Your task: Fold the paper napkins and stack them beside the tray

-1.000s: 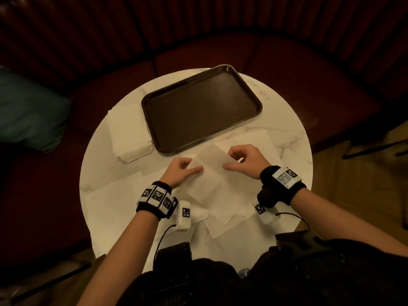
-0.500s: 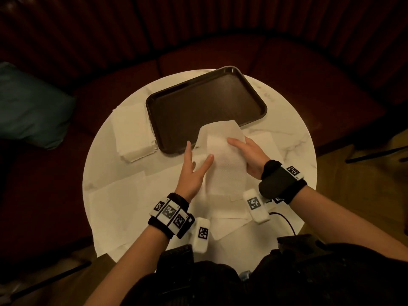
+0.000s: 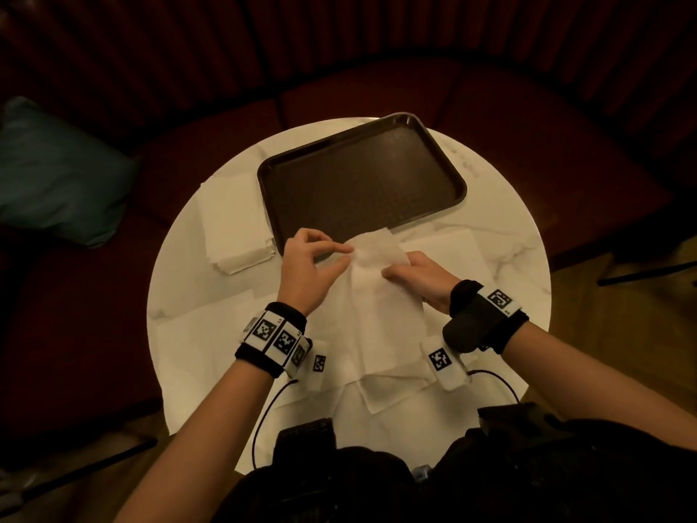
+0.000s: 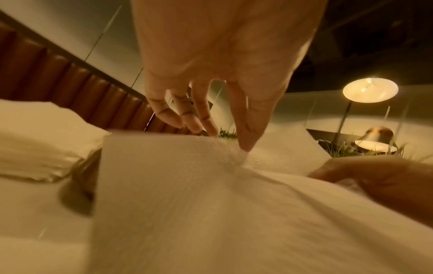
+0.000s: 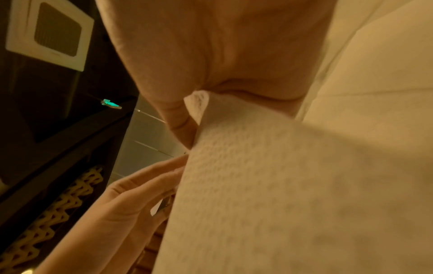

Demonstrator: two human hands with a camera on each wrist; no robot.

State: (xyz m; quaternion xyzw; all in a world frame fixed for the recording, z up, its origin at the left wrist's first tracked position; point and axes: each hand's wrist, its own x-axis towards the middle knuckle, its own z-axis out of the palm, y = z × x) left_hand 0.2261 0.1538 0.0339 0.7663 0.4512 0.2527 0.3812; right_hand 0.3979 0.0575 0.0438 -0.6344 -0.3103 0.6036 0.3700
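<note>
A white paper napkin (image 3: 381, 315) lies as a long folded strip in the middle of the round table, its far end over the near rim of the dark brown tray (image 3: 362, 183). My left hand (image 3: 341, 254) pinches the strip's far left edge between thumb and fingers; the left wrist view shows the thumb tip (image 4: 244, 146) on top of the napkin (image 4: 187, 194). My right hand (image 3: 396, 273) grips the strip's right side with curled fingers, and the paper (image 5: 269, 185) runs into that palm. A stack of folded napkins (image 3: 235, 224) sits left of the tray.
Several flat unfolded napkins lie on the marble table (image 3: 501, 228), at the near left (image 3: 203, 341), under the strip and at the right (image 3: 449, 247). A dark red bench curves round the far side, with a teal cushion (image 3: 56, 175) on its left.
The napkin went from a sheet held at its corners to a long strip folded toward the tray. Both hands lay flat on it half a second ago; now the left pinches its edge and the right grips it.
</note>
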